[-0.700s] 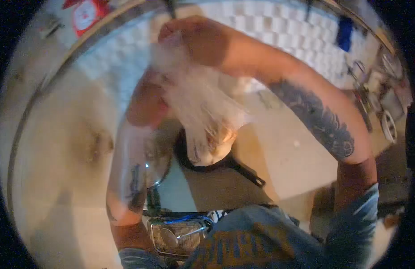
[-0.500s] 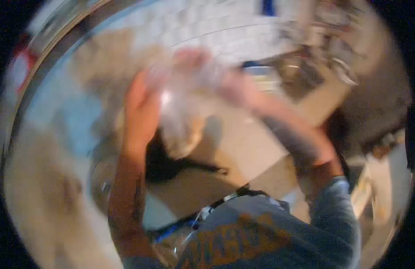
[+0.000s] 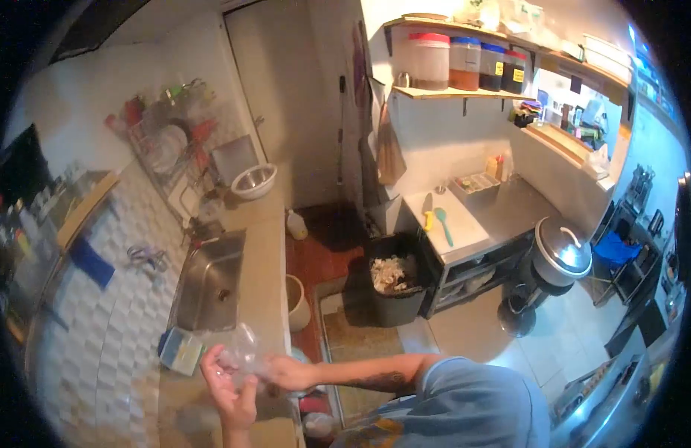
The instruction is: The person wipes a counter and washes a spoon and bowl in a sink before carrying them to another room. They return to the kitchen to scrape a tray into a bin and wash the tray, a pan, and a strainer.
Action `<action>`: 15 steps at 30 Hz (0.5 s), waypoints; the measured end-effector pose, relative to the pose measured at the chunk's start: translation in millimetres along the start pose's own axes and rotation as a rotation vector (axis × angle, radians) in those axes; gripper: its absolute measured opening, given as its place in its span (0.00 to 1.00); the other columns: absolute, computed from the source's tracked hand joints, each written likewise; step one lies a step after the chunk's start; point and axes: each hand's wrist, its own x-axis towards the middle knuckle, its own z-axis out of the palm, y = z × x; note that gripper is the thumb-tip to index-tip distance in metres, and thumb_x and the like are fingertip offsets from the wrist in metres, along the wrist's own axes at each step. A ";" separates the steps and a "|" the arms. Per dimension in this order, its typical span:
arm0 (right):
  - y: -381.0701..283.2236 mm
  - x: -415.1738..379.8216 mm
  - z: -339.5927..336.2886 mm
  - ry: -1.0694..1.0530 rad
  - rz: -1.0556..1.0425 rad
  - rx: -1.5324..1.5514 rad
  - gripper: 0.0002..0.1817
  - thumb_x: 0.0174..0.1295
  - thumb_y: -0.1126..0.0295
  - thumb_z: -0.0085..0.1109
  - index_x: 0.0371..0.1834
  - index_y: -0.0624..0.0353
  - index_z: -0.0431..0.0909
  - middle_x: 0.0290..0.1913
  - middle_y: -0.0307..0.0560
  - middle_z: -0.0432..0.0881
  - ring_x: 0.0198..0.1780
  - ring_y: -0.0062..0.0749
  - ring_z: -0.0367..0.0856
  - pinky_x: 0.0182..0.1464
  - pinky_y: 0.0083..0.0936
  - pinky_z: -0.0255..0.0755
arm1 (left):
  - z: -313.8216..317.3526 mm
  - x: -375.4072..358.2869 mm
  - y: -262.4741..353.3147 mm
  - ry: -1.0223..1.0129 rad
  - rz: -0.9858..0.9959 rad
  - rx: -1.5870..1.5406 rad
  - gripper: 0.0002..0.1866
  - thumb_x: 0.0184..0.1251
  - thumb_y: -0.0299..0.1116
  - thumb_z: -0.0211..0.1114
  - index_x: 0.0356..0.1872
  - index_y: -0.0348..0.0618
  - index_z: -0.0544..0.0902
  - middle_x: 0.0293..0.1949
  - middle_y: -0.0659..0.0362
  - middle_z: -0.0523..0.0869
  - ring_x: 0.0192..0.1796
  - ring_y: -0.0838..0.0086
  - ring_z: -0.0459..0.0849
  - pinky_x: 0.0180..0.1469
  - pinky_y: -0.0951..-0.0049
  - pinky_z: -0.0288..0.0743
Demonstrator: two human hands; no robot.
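A crumpled, clear plastic bag (image 3: 245,345) is between my two hands above the counter. My left hand (image 3: 231,388) has its palm turned up, its fingers curled at the bag's left side and its thumb raised. From the right, my right hand (image 3: 287,372) grips the bag with closed fingers. Just behind my left hand, a small box with a blue edge (image 3: 183,351) rests on the counter (image 3: 262,280) by the tiled wall.
Beyond the hands is a metal sink (image 3: 211,287), with a steel bowl (image 3: 254,181) farther back. A black bin (image 3: 396,302) stands right of the counter. A white cutting board (image 3: 457,228) bears a knife and a green spatula. A large lidded pot (image 3: 562,252) is at the right.
The view has swung from close over the counter to the wider room. Both hands now appear lower in the view, still with the clear plastic between them.
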 end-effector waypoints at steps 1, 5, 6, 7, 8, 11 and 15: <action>3.2 -15.1 -46.7 -0.021 0.002 -0.109 0.20 0.65 0.64 0.47 0.57 0.63 0.69 0.59 0.66 0.69 0.63 0.57 0.65 0.63 0.47 0.60 | 29.9 10.5 2.1 0.015 0.022 0.093 0.44 0.48 0.28 0.70 0.68 0.35 0.57 0.63 0.49 0.64 0.60 0.62 0.68 0.65 0.62 0.63; 14.1 -61.8 -185.5 0.319 -0.145 -0.280 0.20 0.63 0.69 0.46 0.58 0.62 0.68 0.64 0.66 0.66 0.67 0.58 0.63 0.66 0.46 0.58 | 149.5 49.9 -62.0 -0.171 -0.033 0.166 0.62 0.38 0.41 0.83 0.72 0.35 0.50 0.64 0.45 0.64 0.64 0.56 0.67 0.66 0.57 0.61; 12.3 -65.9 -211.2 0.443 -0.284 -0.330 0.21 0.58 0.71 0.49 0.55 0.65 0.69 0.65 0.64 0.65 0.67 0.60 0.61 0.68 0.48 0.55 | 178.8 58.3 -69.5 -0.295 -0.063 0.227 0.62 0.37 0.44 0.85 0.71 0.35 0.52 0.64 0.45 0.66 0.64 0.55 0.68 0.66 0.57 0.61; 10.9 -68.9 -241.5 0.376 -0.269 -0.379 0.22 0.54 0.71 0.51 0.54 0.66 0.69 0.64 0.65 0.66 0.68 0.60 0.61 0.69 0.50 0.53 | 210.8 66.7 -77.6 -0.273 -0.003 0.286 0.54 0.41 0.44 0.82 0.68 0.35 0.57 0.63 0.46 0.67 0.64 0.57 0.68 0.65 0.57 0.62; 8.2 -76.3 -267.3 0.304 -0.250 -0.428 0.24 0.50 0.71 0.53 0.52 0.67 0.70 0.64 0.65 0.66 0.68 0.60 0.60 0.70 0.53 0.52 | 232.7 79.4 -95.3 -0.375 0.002 0.349 0.52 0.43 0.44 0.81 0.67 0.36 0.59 0.63 0.47 0.67 0.65 0.57 0.68 0.65 0.56 0.62; -9.9 -94.3 -331.9 0.247 -0.106 -0.649 0.27 0.45 0.70 0.55 0.52 0.66 0.70 0.63 0.63 0.67 0.69 0.59 0.60 0.72 0.59 0.47 | 310.1 127.6 -154.6 -0.507 0.099 0.429 0.45 0.50 0.45 0.76 0.65 0.38 0.62 0.63 0.50 0.68 0.65 0.60 0.67 0.65 0.56 0.63; -18.0 -126.5 -420.7 0.353 -0.011 -0.785 0.26 0.46 0.68 0.56 0.51 0.66 0.71 0.61 0.59 0.70 0.69 0.58 0.61 0.72 0.64 0.44 | 378.4 201.9 -184.7 -0.501 0.409 0.569 0.35 0.63 0.44 0.65 0.67 0.41 0.61 0.65 0.54 0.67 0.67 0.62 0.66 0.68 0.58 0.62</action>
